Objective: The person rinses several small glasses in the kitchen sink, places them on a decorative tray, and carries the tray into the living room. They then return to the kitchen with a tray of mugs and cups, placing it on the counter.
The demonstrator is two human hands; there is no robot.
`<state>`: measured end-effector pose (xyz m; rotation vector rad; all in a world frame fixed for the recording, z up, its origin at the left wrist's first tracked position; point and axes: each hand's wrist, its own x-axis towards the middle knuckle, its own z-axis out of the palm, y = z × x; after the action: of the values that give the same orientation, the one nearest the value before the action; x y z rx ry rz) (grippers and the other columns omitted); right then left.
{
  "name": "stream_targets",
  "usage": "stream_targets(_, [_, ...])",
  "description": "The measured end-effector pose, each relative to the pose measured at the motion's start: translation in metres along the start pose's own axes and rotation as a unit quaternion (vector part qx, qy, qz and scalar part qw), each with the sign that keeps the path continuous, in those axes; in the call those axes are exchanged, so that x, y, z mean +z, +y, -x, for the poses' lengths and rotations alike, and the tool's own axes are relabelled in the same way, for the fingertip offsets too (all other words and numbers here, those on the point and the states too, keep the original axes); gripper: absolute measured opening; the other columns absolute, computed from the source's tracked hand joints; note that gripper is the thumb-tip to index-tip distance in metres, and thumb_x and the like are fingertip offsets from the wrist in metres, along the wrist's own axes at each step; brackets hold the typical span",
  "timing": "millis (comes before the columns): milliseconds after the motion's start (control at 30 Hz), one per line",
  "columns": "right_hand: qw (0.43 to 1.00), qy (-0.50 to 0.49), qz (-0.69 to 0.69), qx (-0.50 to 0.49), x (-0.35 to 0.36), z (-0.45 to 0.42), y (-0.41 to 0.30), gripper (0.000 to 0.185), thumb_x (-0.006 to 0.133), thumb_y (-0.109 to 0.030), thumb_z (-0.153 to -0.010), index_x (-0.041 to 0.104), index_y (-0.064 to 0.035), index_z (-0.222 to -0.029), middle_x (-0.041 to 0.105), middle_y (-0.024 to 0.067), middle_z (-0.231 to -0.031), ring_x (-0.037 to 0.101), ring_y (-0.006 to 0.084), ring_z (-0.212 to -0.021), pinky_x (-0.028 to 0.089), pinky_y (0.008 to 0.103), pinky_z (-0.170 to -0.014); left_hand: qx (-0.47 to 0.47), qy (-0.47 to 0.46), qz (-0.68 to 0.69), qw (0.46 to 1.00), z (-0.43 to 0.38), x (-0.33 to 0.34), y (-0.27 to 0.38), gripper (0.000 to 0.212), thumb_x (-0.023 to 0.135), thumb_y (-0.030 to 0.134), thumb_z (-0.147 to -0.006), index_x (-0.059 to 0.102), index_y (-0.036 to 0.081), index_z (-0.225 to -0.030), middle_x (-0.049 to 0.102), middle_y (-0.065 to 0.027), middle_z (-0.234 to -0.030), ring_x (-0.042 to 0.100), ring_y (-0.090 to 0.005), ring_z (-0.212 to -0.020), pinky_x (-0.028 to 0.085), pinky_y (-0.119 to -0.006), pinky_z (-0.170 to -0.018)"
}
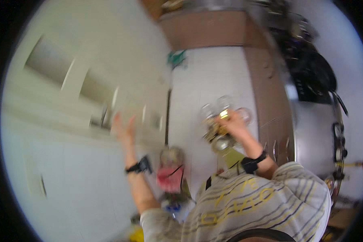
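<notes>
My left hand is stretched toward the pale cabinet front, its fingers apart and nothing in them. Whether it touches the cabinet is unclear. Over a cluster of clear jars sits my right hand, fingers bent beside a shiny gold lid. Blur hides whether it grips that lid. Around this hand are a clear glass jar, another clear jar, a pinkish jar and a jar with a silvery top. What supports the cluster cannot be made out.
Brown lower cabinets with a steel countertop run along the right, where a black wok stands on the stove. Pale floor tiles lie ahead, with a green object beyond. A pink bag-like item is at lower middle.
</notes>
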<state>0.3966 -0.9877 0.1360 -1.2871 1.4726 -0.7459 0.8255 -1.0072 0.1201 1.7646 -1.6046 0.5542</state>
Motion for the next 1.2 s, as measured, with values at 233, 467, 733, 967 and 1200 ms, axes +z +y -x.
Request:
stream_targets(233, [0.987, -0.072, -0.030, -0.144, 0.030, -0.089, 0.007, 0.033, 0.069, -0.032, -0.077, 0.058, -0.0009, -0.080, 0.061, 0.0152, -0.071, 0.060, 0.0282, -0.068, 0.046, 0.0372, -0.061, -0.193, -0.194, -0.354, 0.894, -0.007, -0.026, -0.117, 0.074, 0.061, 0.047, -0.085, 0.037, 0.001, -0.138, 0.051, -0.0192, -0.129, 0.051, -0.0346, -0.115, 0.041, -0.045, -0.095])
stream_targets(467, [0.990, -0.075, -0.014, -0.119, 0.017, -0.141, 0.005, 0.033, 0.069, -0.034, -0.077, 0.058, -0.0032, -0.082, 0.062, 0.0131, -0.073, 0.061, 0.0286, -0.069, 0.046, 0.0379, -0.062, -0.120, -0.332, -0.545, 0.761, -0.001, -0.018, -0.107, 0.068, 0.065, 0.048, -0.080, 0.046, 0.009, -0.133, 0.058, -0.0110, -0.107, 0.057, -0.0277, -0.098, 0.042, -0.039, -0.081])
stream_targets(733, [0.994, 0.052, -0.032, -0.089, -0.001, -0.174, 0.030, 0.039, 0.067, -0.039, -0.076, 0.059, -0.0016, -0.087, 0.064, 0.0167, -0.086, 0.061, 0.0325, -0.082, 0.047, 0.0403, -0.070, -0.110, -0.323, -0.541, 0.769, -0.005, 0.003, -0.055, 0.084, 0.068, 0.063, -0.066, 0.048, 0.011, -0.129, 0.060, -0.0076, -0.090, 0.061, -0.0258, -0.083, 0.044, -0.039, -0.074])
stream_targets(967, [0.996, 0.056, -0.034, -0.053, -0.019, -0.175, 0.040, 0.032, 0.071, -0.030, -0.075, 0.060, -0.0025, -0.087, 0.062, 0.0160, -0.078, 0.061, 0.0260, -0.075, 0.047, 0.0365, -0.069, -0.164, -0.282, -0.407, 0.853, -0.030, 0.019, 0.103, 0.097, 0.071, 0.056, -0.069, 0.032, 0.002, -0.140, 0.058, -0.0135, -0.101, 0.060, -0.0286, -0.092, 0.048, -0.039, -0.070])
stream_targets(1200, [0.994, 0.079, -0.078, -0.020, -0.034, -0.165, 0.029, 0.025, 0.069, -0.021, -0.081, 0.061, 0.0005, -0.091, 0.063, 0.0053, -0.079, 0.056, 0.0129, -0.076, 0.048, 0.0319, -0.069, 0.034, -0.196, -0.176, 0.964, -0.024, 0.075, 0.169, 0.089, 0.072, 0.043, -0.076, 0.033, -0.006, -0.138, 0.033, -0.0265, -0.143, 0.030, -0.0394, -0.134, 0.027, -0.047, -0.108])
